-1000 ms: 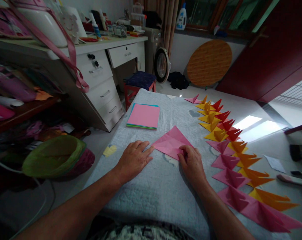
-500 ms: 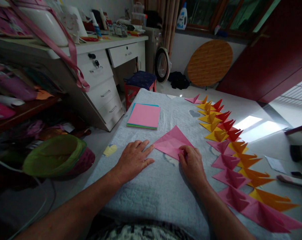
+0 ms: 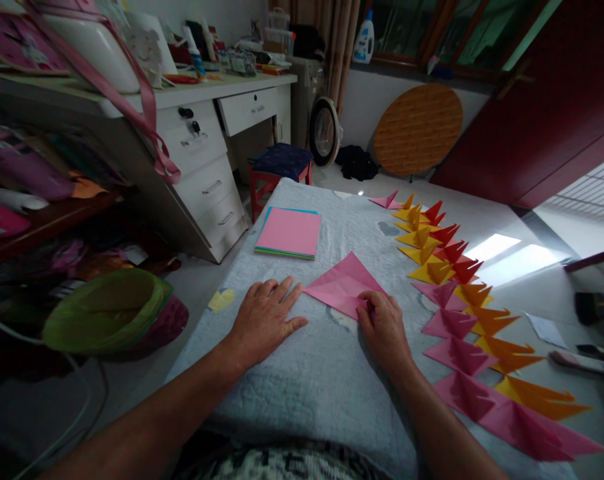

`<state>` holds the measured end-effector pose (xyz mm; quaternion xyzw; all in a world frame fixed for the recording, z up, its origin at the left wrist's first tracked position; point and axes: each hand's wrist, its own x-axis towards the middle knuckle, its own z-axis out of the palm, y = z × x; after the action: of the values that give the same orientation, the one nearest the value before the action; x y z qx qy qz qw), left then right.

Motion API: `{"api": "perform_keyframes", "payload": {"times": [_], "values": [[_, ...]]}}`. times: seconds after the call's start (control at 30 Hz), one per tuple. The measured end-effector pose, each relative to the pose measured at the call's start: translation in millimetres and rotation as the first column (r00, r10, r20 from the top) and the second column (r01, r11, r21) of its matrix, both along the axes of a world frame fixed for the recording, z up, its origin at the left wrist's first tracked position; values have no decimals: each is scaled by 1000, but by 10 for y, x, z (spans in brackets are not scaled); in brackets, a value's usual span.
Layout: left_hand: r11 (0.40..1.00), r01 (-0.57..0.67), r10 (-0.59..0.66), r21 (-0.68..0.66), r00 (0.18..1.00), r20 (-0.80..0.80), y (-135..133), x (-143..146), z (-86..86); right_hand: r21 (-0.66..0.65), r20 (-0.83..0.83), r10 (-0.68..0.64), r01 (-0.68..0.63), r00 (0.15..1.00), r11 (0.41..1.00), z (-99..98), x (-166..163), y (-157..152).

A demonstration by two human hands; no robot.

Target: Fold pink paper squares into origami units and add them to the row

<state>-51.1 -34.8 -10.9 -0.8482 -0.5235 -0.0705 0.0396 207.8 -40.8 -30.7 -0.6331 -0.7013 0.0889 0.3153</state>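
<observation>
A pink sheet of origami paper (image 3: 343, 281), folded with a point toward the far side, lies on the cloth-covered table (image 3: 302, 393). My left hand (image 3: 268, 315) rests flat on the cloth with its fingers spread, the fingertips close to the paper's left corner. My right hand (image 3: 383, 325) has its thumb and index finger pinched on the paper's lower right edge. Farther off lies a square stack of coloured paper (image 3: 288, 232), pink on top with blue and green edges showing beneath.
Rows of folded paper cranes, pink (image 3: 459, 357), yellow (image 3: 431, 268), orange (image 3: 507, 350) and red (image 3: 452, 252), line the table's right side. A bin with a green liner (image 3: 107, 310) stands at left. Beyond are a red stool (image 3: 281, 163) and a white desk (image 3: 197, 147).
My left hand has shifted slightly left and up, away from the paper's left corner. My right hand keeps its pinch, and the paper is nearly unmoved.
</observation>
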Motion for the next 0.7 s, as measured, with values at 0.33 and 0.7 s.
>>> {"api": "perform_keyframes", "payload": {"times": [0.33,0.7], "values": [[982,189,-191,31,977,92,-48,140,-14,0,13,11,-11,1000,1000,8,-4,2],[995,62,-58,-79,997,50,-47,124,-53,0,5,15,-15,1000,1000,6,5,0]]}}
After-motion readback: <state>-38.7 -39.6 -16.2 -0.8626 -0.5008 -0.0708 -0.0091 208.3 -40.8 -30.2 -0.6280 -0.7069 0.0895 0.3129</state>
